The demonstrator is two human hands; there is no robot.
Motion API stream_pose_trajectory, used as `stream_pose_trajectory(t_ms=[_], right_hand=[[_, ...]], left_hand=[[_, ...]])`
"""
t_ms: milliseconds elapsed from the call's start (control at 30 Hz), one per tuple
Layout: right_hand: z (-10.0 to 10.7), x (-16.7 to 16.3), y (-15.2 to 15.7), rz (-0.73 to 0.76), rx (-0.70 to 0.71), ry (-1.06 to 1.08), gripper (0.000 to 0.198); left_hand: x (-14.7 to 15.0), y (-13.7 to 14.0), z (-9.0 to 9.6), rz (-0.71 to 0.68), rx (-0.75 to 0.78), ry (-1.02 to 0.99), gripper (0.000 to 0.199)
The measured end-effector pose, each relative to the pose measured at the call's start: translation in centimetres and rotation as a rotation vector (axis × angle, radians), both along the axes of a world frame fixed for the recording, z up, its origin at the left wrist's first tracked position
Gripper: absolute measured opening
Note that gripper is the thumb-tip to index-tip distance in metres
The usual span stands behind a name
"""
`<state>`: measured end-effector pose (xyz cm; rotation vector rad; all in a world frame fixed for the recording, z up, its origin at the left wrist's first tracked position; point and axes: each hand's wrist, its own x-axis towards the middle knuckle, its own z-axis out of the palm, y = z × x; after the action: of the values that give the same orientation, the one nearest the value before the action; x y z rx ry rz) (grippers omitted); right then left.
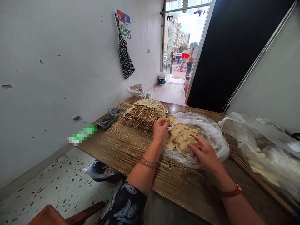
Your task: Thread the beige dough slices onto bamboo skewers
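Note:
My left hand [161,131] is closed in a pinch, with a thin pale yellow slice [172,119] at its fingertips. A thin stick seems to run along that slice, though the fingers hide most of it. Lower and to the right, my right hand [203,153] has its thumb and index finger on the edge of another pale slice [187,144]. That slice lies over a heap of similar slices [177,129] in an opened clear plastic bag [219,145]. Beyond my left hand, many skewered slices [150,107] are piled up, their bamboo sticks [138,118] pointing towards me.
The wooden table [117,147] carries a dark grey cloth [109,118] at its left edge. At the right are a bundle of long sticks [257,179] and another plastic bag [272,156] with pale pieces. A lined bin [100,172] stands below the table's left side.

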<state>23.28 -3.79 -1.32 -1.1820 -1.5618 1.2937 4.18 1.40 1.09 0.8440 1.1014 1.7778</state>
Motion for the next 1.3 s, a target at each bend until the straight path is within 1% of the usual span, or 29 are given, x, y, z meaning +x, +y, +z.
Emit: stream_pose_trajectory(t_ms=[300, 367, 467, 567, 633, 700, 833, 933, 1067, 1233, 1300], right_hand=[[0.0, -0.2, -0.1, -0.053, 0.009, 0.053, 0.071], [0.0, -0.1, -0.1, -0.057, 0.016, 0.064, 0.072], [0.1, -0.1, -0.1, -0.065, 0.021, 0.079, 0.074], [0.3, -0.2, -0.2, -0.072, 0.022, 0.093, 0.072], [0.3, -0.2, -0.2, -0.054, 0.015, 0.100, 0.071], [0.1, -0.2, -0.2, -0.025, 0.001, 0.103, 0.071], [-0.3, -0.5, -0.3, -0.011, 0.006, 0.058, 0.071], [-0.5, -0.6, -0.3, -0.021, 0.029, 0.007, 0.068], [-0.5, -0.4, -0.3, -0.003, 0.007, -0.008, 0.067], [-0.3, 0.3, 0.0, 0.052, 0.011, -0.108, 0.046], [-0.3, 0.4, -0.1, 0.075, 0.026, -0.164, 0.041]], left_hand=[[1.4, -0.4, -0.4, -0.085, 0.030, -0.026, 0.019], [1.5, -0.4, -0.4, -0.109, 0.026, -0.064, 0.023], [1.2, -0.4, -0.3, -0.154, -0.001, -0.186, 0.031], [1.0, -0.4, -0.1, -0.267, -0.014, -0.315, 0.033], [1.0, -0.5, 0.0, -0.351, -0.007, -0.367, 0.035], [1.1, -0.7, 0.2, -0.421, -0.003, -0.376, 0.036], [1.4, -1.1, 0.3, -0.523, 0.003, -0.315, 0.037], [1.4, -1.2, 0.3, -0.511, 0.013, -0.291, 0.035], [1.0, -1.1, 0.4, -0.428, 0.006, -0.309, 0.034], [0.2, -0.5, 0.3, -0.301, 0.012, -0.333, 0.037], [-0.1, -0.2, 0.1, -0.277, 0.013, -0.343, 0.037]])
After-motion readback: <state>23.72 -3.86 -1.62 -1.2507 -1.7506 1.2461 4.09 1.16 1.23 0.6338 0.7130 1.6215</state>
